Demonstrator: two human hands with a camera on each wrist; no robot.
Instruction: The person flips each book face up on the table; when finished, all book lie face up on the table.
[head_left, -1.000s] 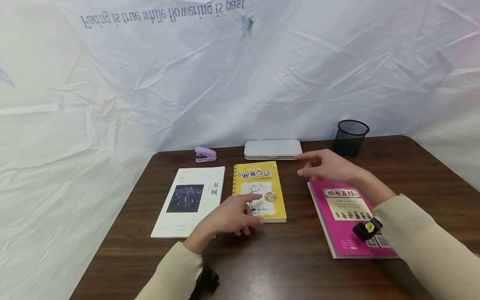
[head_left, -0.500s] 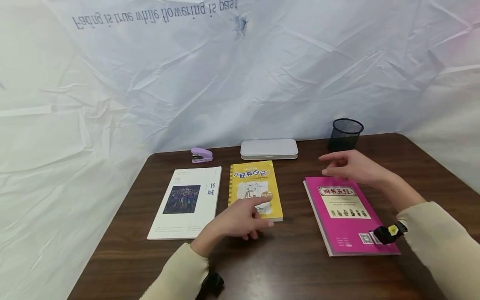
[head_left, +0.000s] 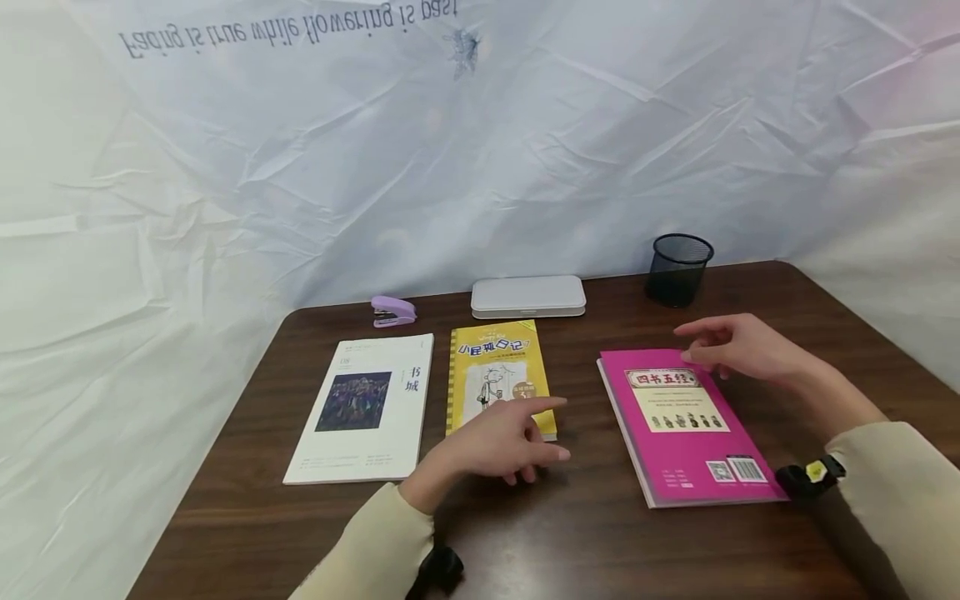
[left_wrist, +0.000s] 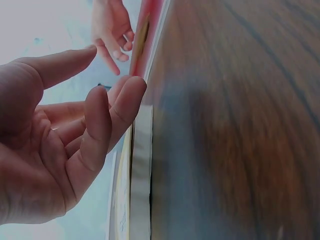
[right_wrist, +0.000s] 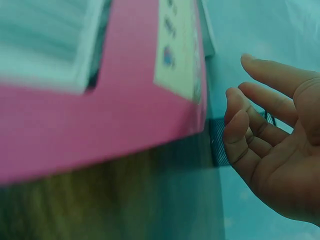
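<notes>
right fingers [head_left: 702,325] now farther right, near pink book [head_left: 687,442]

The yellow 小屁孩日记 paperback [head_left: 504,362] lies closed and flat on the dark wood surface [head_left: 570,533], a cartoon figure on its cover, its near end partly hidden; the magenta 四书五经 paperback [head_left: 690,446] lies closed to its right, apart from it, slanted, its barcode at the near right corner.

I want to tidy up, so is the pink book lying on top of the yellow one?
No, the pink book lies right of the yellow book, with bare table between them.
</notes>
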